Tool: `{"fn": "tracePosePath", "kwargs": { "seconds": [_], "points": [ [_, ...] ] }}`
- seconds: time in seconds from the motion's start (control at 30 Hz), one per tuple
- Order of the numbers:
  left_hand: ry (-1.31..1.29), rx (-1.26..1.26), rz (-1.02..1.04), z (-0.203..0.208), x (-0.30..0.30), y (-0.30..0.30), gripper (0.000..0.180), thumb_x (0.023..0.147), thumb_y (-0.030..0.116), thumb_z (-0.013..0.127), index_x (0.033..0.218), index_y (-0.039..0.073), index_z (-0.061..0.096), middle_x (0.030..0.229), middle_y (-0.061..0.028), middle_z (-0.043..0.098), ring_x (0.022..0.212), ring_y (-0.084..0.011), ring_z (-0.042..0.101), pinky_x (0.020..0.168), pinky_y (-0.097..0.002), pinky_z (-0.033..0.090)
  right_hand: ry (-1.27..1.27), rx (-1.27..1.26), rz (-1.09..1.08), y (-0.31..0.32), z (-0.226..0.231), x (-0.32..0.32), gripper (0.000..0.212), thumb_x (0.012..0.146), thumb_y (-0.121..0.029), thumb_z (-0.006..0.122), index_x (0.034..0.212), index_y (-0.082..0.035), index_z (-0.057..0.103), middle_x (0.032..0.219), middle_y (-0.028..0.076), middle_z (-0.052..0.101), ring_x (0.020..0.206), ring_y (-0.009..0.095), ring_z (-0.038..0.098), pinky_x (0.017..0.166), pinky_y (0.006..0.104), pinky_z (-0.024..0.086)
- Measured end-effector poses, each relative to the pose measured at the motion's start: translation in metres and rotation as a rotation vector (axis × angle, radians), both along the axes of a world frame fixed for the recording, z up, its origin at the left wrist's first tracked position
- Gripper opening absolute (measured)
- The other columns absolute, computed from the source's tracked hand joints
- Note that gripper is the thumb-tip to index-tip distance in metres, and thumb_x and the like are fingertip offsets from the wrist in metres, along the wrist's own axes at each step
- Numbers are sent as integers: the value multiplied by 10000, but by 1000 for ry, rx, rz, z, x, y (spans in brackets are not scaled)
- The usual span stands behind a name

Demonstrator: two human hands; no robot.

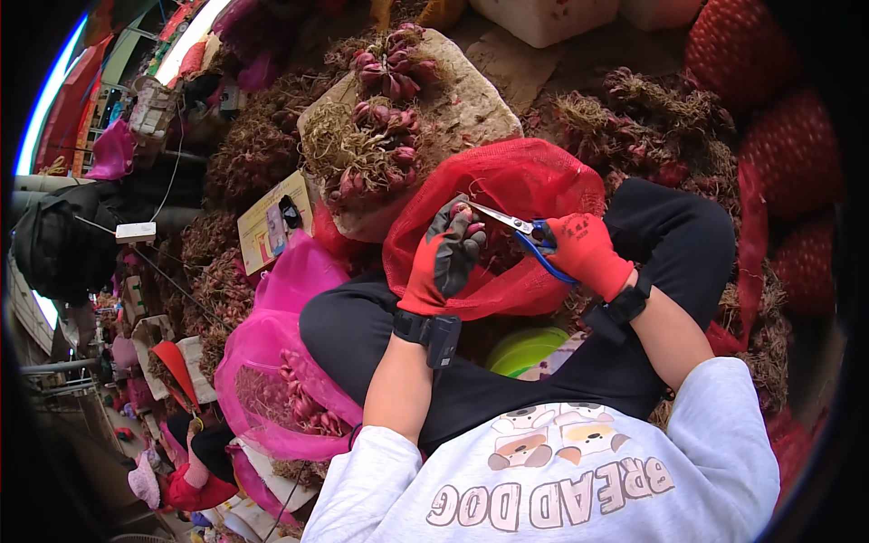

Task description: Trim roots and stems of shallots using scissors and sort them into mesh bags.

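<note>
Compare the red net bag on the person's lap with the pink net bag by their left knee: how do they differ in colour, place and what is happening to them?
The red net bag lies across the lap, right under both gloved hands, the left hand and the right hand with scissors; the pink net bag sits to the side, untouched. Shallots show plainly in the pink bag; the red bag's contents are hard to see. Both are mesh sacks.

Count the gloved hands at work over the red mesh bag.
2. The left hand grips a shallot above the red mesh bag; the right hand holds the blue-handled scissors beside it. Another person's hands, lower left, are unclear.
</note>
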State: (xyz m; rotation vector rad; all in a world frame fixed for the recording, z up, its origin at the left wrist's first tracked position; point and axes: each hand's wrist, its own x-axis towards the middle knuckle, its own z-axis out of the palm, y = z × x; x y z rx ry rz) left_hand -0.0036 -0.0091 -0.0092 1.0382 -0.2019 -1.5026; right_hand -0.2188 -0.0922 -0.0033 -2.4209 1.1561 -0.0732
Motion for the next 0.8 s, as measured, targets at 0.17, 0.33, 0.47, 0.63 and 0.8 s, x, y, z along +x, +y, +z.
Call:
{"fn": "tracePosePath", "kwargs": {
  "seconds": [0.17,0.33,0.47,0.63,0.8],
  "points": [
    [-142,-55,51,7,-5,-4,233,940,180,534,1170,147,526,949,23,553,794,-98,558,590,-177,466,-216,39,-25,1,15,0,357,775,-468,629,867,-123,639,792,106,656,746,285,646,650,387,496],
    [-31,-38,-9,8,4,0,270,937,181,541,1203,143,516,937,40,547,787,-80,548,586,-169,454,-158,-144,21,3,13,-1,337,717,-379,686,918,-118,615,812,90,645,767,294,629,674,391,484],
    [-75,-33,-40,13,2,0,301,931,178,551,1225,138,501,934,30,540,756,-79,540,582,-170,448,-33,-41,61,-2,6,-4,344,676,-334,707,927,-119,613,818,89,642,772,299,624,681,398,481],
    [61,-142,-79,3,8,0,364,930,147,545,1283,162,462,1014,25,525,857,-97,528,673,-205,471,-81,-33,-53,-7,10,-6,340,728,-410,686,903,-123,636,769,95,645,761,291,632,677,389,486],
    [-74,-384,64,4,1,-2,454,925,56,509,1349,163,388,1118,7,486,1011,-120,497,872,-289,463,-453,278,-73,3,25,-1,389,778,-481,644,924,-121,654,768,92,652,758,293,633,673,392,485]
  ]
}}
